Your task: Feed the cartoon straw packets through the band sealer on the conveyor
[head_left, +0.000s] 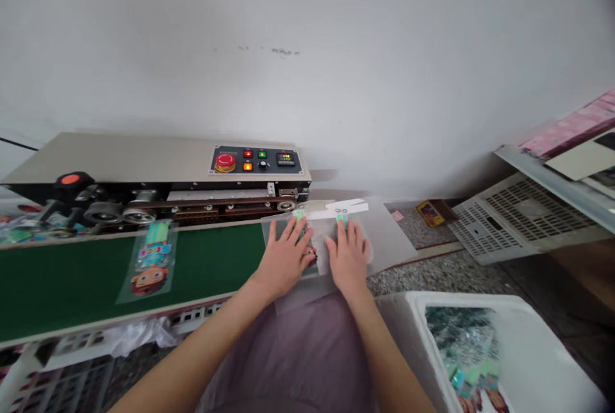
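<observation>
My left hand [283,260] lies with fingers spread over a clear plastic packet [311,255] holding a cartoon-character item, at the right end of the sealing machine's belt. To its right, my right hand [350,258] rests flat, fingers apart, on another packet [341,215]; its green striped top shows past the fingertips and the rest is under the hand. Both packets are on a pale translucent sheet [387,237]. A third packet [152,258], with green top, lettering and a cartoon head, lies on the green conveyor belt [211,258].
Behind the belt stands the band sealer [158,157] with its lit control panel [257,160]. A white foam box [528,336] with several packets inside stands at lower right. Beyond it are a grey plastic crate [514,214] and a small yellow box [432,213] on the floor.
</observation>
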Motion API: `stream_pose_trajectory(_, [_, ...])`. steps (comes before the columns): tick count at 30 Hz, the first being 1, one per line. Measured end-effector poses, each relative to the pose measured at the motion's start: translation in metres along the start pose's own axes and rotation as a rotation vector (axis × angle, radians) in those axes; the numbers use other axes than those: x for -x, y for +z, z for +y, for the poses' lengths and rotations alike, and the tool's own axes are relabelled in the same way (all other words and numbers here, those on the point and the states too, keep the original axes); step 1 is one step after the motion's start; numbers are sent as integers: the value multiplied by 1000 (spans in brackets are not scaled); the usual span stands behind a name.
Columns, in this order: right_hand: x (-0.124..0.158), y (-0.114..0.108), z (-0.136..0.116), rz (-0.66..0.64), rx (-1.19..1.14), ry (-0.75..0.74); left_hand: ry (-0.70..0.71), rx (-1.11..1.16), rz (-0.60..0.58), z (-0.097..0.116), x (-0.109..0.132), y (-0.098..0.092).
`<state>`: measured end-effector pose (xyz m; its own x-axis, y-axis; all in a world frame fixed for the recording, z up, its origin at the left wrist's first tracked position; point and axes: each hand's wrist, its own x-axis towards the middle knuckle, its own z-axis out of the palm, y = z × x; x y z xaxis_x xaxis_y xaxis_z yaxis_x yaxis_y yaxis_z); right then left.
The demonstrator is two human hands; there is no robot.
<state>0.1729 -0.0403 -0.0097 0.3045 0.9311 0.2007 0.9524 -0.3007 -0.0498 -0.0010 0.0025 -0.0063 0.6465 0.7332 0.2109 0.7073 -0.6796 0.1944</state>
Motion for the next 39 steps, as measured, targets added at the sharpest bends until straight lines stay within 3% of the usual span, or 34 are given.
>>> stream_pose_trajectory(6, [5,-12,-68,-52,-65,-60,-97,-101,-55,-35,36,-26])
stream_pose_trajectory(14, [14,-17,-95,-116,-115,-58,-215,-216,75,-63,113,-42])
stream_pose_trajectory(18, [15,-16,-107,-156,-181,-77,-234,-199,157,-69,154,-48])
stream_pose_trajectory(22, [19,-15,-136,-178,-292,-105,-185,-138,221,-68,182,-58])
stream_pose_trajectory(25, [28,-30,-155,-198,-412,-177,-128,-71,240,-60,191,-65])
stream_pose_trajectory(27, [34,-48,-152,-177,-496,-271,-113,-28,219,-52,191,-68])
stream_pose_trajectory(30, [47,-85,-110,-224,-605,-367,-57,58,160,-38,183,-65])
stream_pose_trajectory(32, [64,-109,-56,-296,-748,-357,-8,130,135,-24,175,-58])
stream_pose_trajectory(34, [88,-125,15,-321,-970,-258,58,190,131,-7,167,-50])
stream_pose_trajectory(36, [115,-130,96,-301,-1089,-27,143,223,135,12,160,-41])
stream_pose_trajectory(39, [162,-115,214,-143,-1067,467,280,212,125,44,149,-32])
